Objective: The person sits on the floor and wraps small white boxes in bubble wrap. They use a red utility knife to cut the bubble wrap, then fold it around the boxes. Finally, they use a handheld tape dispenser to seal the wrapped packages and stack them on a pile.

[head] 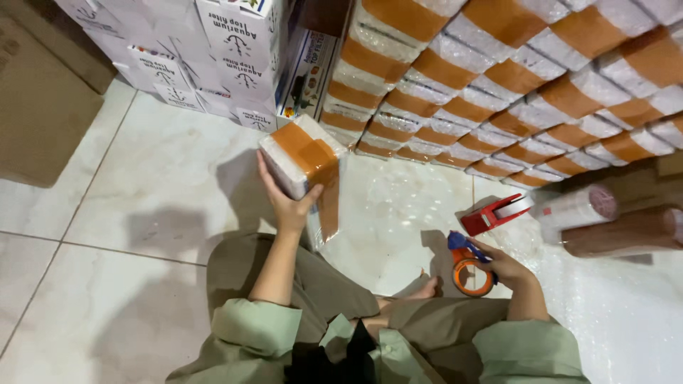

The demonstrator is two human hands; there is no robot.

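Holding a wrapped parcel (302, 156) up over the floor (142, 206).
Left hand (284, 203) grips the parcel from below; right hand (501, 267) closes on a tape dispenser (469, 270) resting on the floor.

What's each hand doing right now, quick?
Left hand: closed on a bubble-wrapped parcel with brown tape.
Right hand: gripping an orange tape dispenser.

Stacked wrapped parcels (541, 92), white boxes (213, 57), red dispenser (494, 213), brown rolls (619, 231)
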